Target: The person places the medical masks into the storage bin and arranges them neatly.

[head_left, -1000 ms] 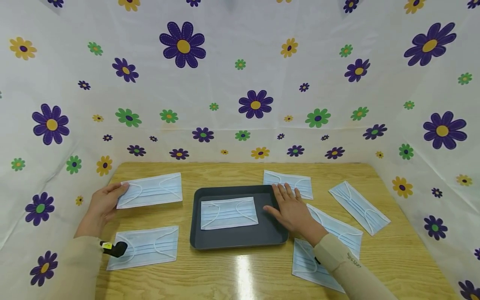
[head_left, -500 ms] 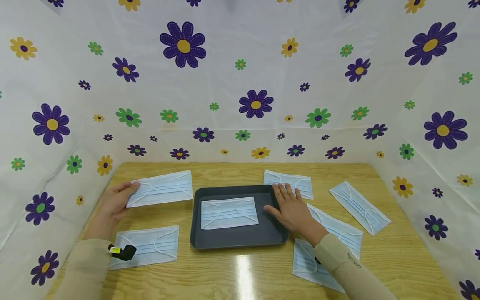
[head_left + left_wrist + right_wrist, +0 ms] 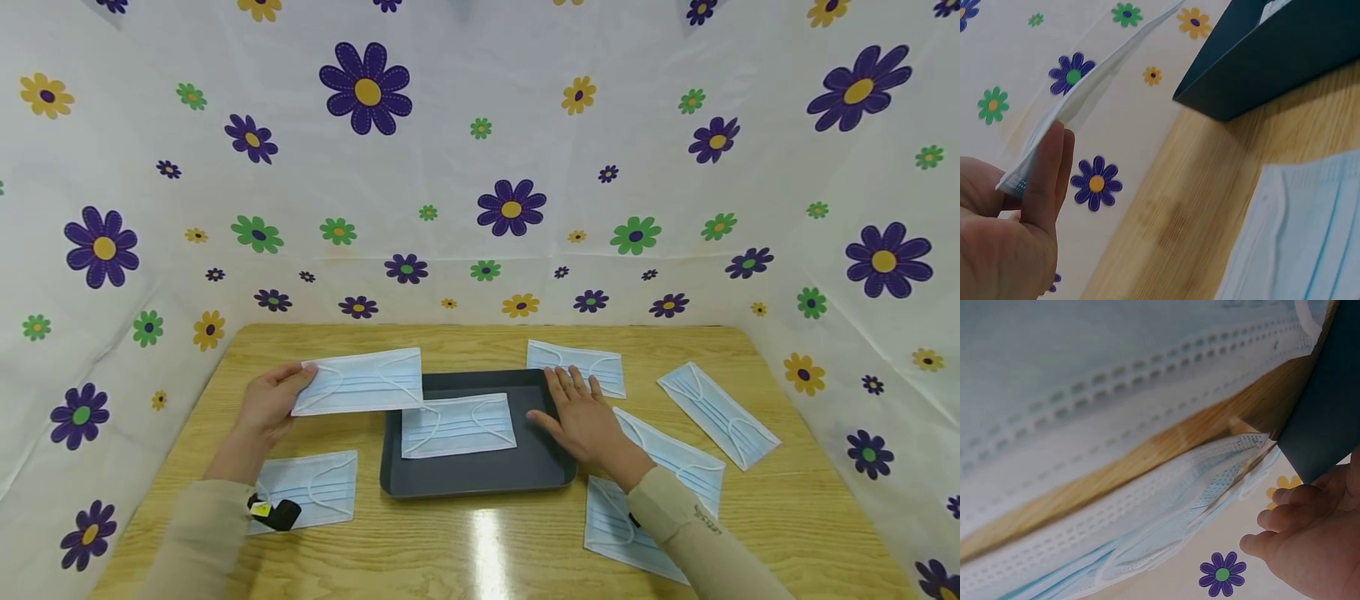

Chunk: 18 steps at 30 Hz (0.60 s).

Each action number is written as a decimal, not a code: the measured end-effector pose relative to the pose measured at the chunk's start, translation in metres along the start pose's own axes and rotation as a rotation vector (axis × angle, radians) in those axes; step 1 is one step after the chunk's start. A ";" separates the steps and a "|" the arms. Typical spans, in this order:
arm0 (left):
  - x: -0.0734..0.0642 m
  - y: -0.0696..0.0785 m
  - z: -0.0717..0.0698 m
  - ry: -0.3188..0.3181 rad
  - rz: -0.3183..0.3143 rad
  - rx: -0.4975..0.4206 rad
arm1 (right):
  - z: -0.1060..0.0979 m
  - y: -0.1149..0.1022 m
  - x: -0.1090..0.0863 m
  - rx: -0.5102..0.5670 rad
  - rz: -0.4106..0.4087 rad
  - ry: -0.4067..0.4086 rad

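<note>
A mask (image 3: pixel 360 382) pinched by the left hand (image 3: pixel 270 402) now hides the tray's (image 3: pixel 480 479) far-left corner (the right hand (image 3: pixel 588 425), fingers extended, stays far-right).

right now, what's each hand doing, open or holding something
Left hand: holding a blue face mask by one end.
Right hand: open, laid over the edge of the tray.

- The right hand (image 3: pixel 1310 534) lies at the wall of a dark tray (image 3: pixel 1329 400), fingertips (image 3: pixel 1257 544) showing.
- A pale blue mask (image 3: pixel 1085 381) fills the near part, blurred, its edge stamped with rows of dashes.
- A second mask (image 3: pixel 1116 525) lies farther off; a strip of wooden table (image 3: pixel 1141 462) shows between them.
- On the far side hangs a white cloth (image 3: pixel 1179 578) with a purple flower (image 3: pixel 1222 574) and, partly hidden by the hand, a yellow flower (image 3: pixel 1280 487).
</note>
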State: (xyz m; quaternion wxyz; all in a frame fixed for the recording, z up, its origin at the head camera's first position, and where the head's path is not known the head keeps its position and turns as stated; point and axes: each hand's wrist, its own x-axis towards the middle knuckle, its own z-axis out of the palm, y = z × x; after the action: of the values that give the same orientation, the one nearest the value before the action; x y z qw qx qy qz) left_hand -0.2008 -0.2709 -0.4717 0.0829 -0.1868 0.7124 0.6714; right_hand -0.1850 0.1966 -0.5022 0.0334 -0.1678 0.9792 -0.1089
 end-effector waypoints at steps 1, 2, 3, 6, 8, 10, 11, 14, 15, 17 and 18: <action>-0.001 0.000 0.004 -0.002 0.002 0.008 | 0.000 0.000 0.000 0.001 0.000 -0.001; -0.002 0.001 0.007 -0.004 0.006 0.015 | 0.000 0.000 0.000 0.002 0.002 -0.002; -0.002 0.001 0.011 -0.007 0.010 0.017 | 0.000 0.000 0.000 0.003 0.002 -0.003; -0.005 -0.001 0.019 -0.018 0.024 0.019 | 0.000 0.000 0.000 0.006 0.003 -0.005; -0.007 -0.002 0.025 -0.022 0.035 0.011 | 0.000 0.000 0.000 0.008 0.001 -0.004; -0.009 -0.003 0.031 -0.022 0.041 0.003 | 0.000 0.000 0.000 0.011 0.000 -0.003; -0.009 -0.003 0.034 -0.022 0.046 -0.005 | -0.001 0.000 0.000 0.011 0.001 -0.003; -0.011 -0.005 0.045 -0.015 0.055 -0.020 | -0.001 -0.001 0.000 0.007 0.001 -0.002; -0.011 -0.005 0.049 -0.014 0.059 -0.017 | -0.001 -0.001 0.000 0.006 0.001 -0.001; -0.013 -0.006 0.055 -0.015 0.066 -0.016 | -0.001 -0.001 0.000 0.006 0.000 0.001; -0.013 -0.007 0.058 -0.017 0.069 -0.017 | -0.001 -0.001 0.000 0.007 0.000 0.003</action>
State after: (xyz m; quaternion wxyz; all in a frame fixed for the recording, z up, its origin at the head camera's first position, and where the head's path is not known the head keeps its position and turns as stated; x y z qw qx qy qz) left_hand -0.1940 -0.2118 -0.4782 0.0642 -0.1573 0.7120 0.6814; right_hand -0.1853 0.1961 -0.5011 0.0323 -0.1677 0.9788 -0.1127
